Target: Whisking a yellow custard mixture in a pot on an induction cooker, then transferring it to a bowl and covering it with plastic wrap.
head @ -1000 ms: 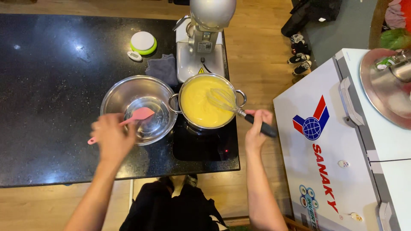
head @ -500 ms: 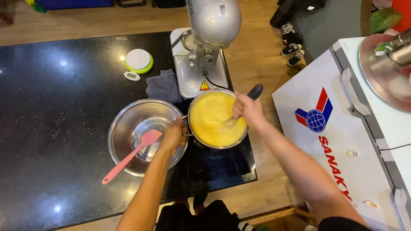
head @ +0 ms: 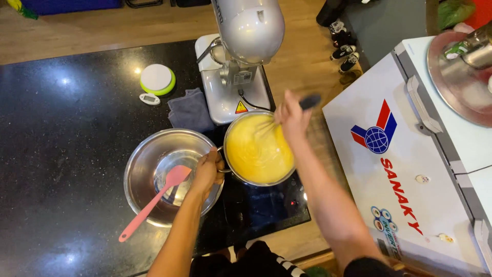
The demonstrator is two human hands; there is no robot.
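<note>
Person is whisking yellow batter (head: 256, 154) in a steel pot (head: 241, 177), centre of the frame, sitting on a black induction hob (head: 266, 210).

Right hand (head: 291, 117) is clenched round the dark handle of a whisk (head: 266, 128); the wires are dipping into the batter at the pot's upper right. Handle end is blurred.

Left hand (head: 207, 172) is gripping the pot's side handle at its left rim, steadying it.

Just left of the pot, touching or nearly so: a steel mixing bowl (head: 146, 161) with a smaller glass bowl inside, and a pink spatula (head: 154, 202) lying across it, handle pointing lower left.

Above the pot: a grey stand mixer (head: 241, 61). Grey cloth (head: 190, 110) left of its base. Green-rimmed round scale (head: 158, 79) in the upper left. White chest freezer (head: 410, 154) filling the right side.

Doing it well, as a judgement:
- keeping the left hand firm so the pot is not sliding on the glass;
- keeping the wires under the surface, sweeping the wall and base, not just one corner;
- batter is sitting fairly high, so moderate speed to avoid slop over the rim;
- keeping the left forearm off the spatula handle.
</note>
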